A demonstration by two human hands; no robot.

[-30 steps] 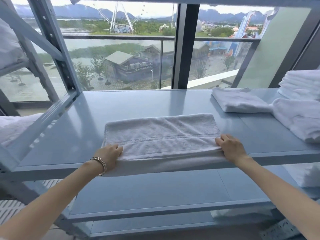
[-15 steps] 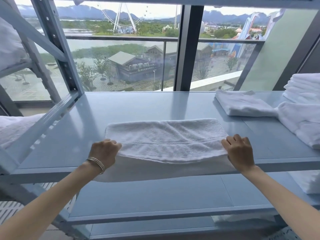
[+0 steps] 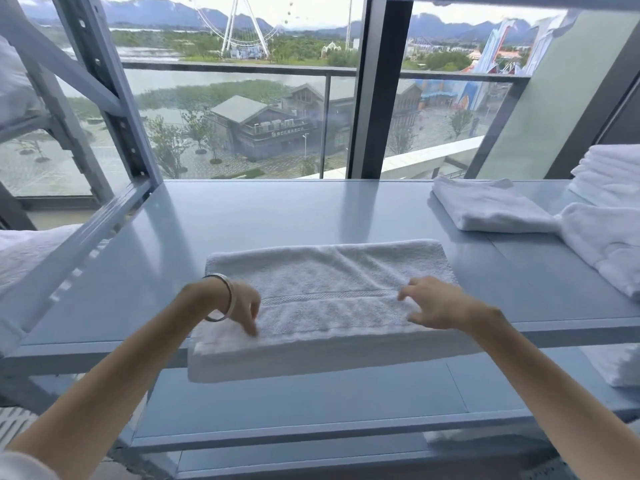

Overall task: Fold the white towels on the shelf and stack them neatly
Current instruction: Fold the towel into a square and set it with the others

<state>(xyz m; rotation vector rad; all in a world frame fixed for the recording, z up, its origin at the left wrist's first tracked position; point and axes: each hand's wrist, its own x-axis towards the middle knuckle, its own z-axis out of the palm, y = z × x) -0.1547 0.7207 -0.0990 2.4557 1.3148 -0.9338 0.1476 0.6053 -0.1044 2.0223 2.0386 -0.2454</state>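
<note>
Hotel linen store: metal shelving (image 3: 311, 216) stacked with white towels (image 3: 609, 174).

There were 2 hands: the left hand (image 3: 239, 306) and the right hand (image 3: 436, 303). 1 bracelet (image 3: 227, 299) was on the left wrist. On the shelf (image 3: 277, 213) lay 1 white towel (image 3: 329, 289) in the middle and 1 folded towel (image 3: 491, 209) at the back right. 1 stack of towels (image 3: 613, 174) stood at the far right; its layers could not be counted. 1 loose towel (image 3: 609, 244) lay before it.
</note>
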